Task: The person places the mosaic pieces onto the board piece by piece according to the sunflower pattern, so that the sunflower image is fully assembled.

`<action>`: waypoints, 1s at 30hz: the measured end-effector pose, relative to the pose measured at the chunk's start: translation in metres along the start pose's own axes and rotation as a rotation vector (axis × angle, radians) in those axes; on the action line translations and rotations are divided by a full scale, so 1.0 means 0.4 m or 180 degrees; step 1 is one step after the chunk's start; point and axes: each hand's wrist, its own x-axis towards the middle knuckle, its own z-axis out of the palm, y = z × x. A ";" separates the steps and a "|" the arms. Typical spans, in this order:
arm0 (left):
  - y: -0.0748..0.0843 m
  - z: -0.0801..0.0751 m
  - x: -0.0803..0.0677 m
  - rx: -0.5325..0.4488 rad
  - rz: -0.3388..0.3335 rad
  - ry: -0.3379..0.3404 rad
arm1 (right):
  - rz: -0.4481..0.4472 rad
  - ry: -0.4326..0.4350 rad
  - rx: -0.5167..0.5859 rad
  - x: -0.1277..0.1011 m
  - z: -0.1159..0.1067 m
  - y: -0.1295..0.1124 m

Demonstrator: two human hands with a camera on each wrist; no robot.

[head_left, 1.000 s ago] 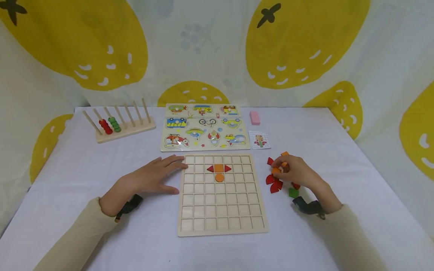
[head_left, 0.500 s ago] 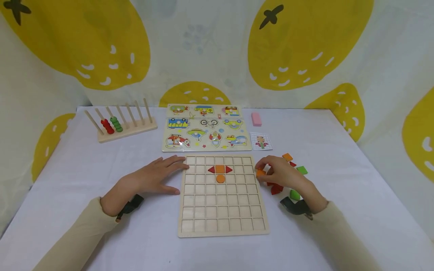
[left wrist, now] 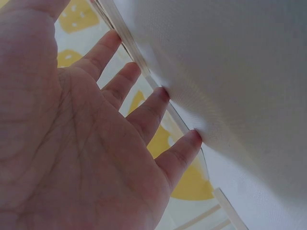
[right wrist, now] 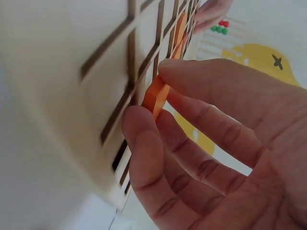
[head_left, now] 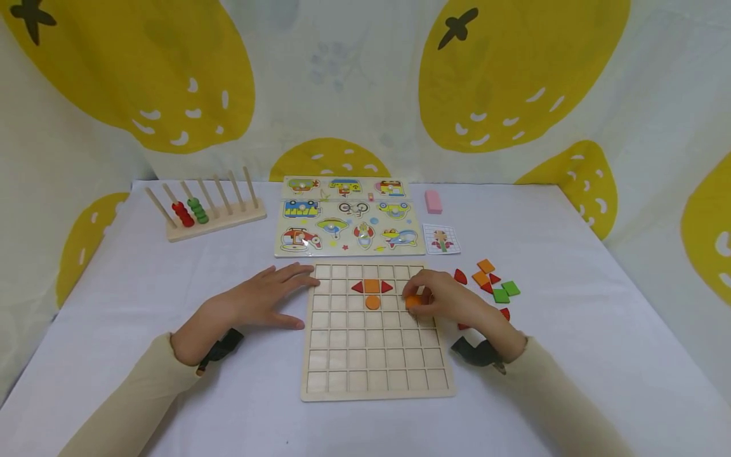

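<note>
My right hand (head_left: 451, 301) pinches an orange wooden tile (head_left: 414, 302) between thumb and fingers, over the right columns of the wooden grid board (head_left: 356, 358). In the right wrist view this orange tile (right wrist: 156, 98) is tilted, close over the grid slots. Spread fingers of my left hand (head_left: 257, 299) rest at the board's upper left edge, the thumb lower down beside it. In the board's upper rows lie an orange square (head_left: 371, 286), a red triangle (head_left: 357, 287) on its left, another red triangle (head_left: 387, 287) on its right, and a round orange tile (head_left: 373, 303) below.
Right of the board lie loose red, orange and green tiles (head_left: 501, 296), some partly hidden by my right hand. Behind it are a vehicle peg puzzle (head_left: 285, 222), a picture card (head_left: 441, 239) and a pink block (head_left: 433, 202). A peg stand with beads (head_left: 219, 221) stands back left.
The right hand has carried the orange tile leftward from the loose pile to over the board, uncovering several tiles. The left hand stays put.
</note>
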 end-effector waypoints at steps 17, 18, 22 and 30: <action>0.002 0.000 0.001 0.0010 -0.0009 -0.0012 | -0.0318 -0.0038 -0.0037 0.035 0.037 -0.029; 0.002 0.000 0.001 0.0009 -0.0011 -0.0013 | -0.0331 -0.0042 -0.0044 0.036 0.038 -0.030; 0.003 -0.001 0.000 0.0004 0.0004 0.0000 | -0.0296 -0.0057 -0.0089 0.042 0.041 -0.035; 0.001 -0.001 0.000 0.0009 -0.0015 -0.0003 | -0.0259 -0.0021 -0.0122 0.045 0.045 -0.036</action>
